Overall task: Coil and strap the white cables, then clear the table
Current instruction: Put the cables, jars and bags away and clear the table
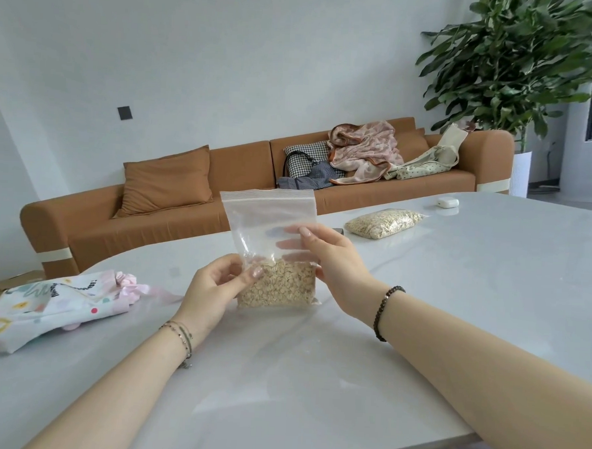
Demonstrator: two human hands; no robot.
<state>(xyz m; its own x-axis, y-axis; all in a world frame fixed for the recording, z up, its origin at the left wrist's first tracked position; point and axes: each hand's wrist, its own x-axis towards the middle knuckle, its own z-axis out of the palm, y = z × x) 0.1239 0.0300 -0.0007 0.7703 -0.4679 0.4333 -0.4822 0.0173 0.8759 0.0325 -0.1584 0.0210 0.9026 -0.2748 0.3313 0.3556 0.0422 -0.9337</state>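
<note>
The left hand (212, 285) pinches the left side of a clear zip bag (271, 216), just above the oats (279, 285) inside it; the right hand (334, 257) holds the bag's right edge, thumb in front and fingers behind, and the fingers show through the plastic. The bag stands up on the table (456, 284), near the middle.

What could go wrong: the bag is soft and floppy at the top; if it tips while the zip is not pressed shut, oats could spill out and make more mess to clear. If one hand lets go, the bag may flop over, since only the bottom part is full.

I cannot see any white cables; they may be outside the picture, so I cannot say if they are coiled or strapped. I guess the clearing part is going on now.

I cannot tell if the zip is closed. A small dark thing (338, 230) peeks out behind the right hand, mostly hidden. Far right lie a second bag of oats (384, 223) and a small white case (447, 201); a patterned bag (53, 307) lies near left, and what is in it is hidden.
</note>
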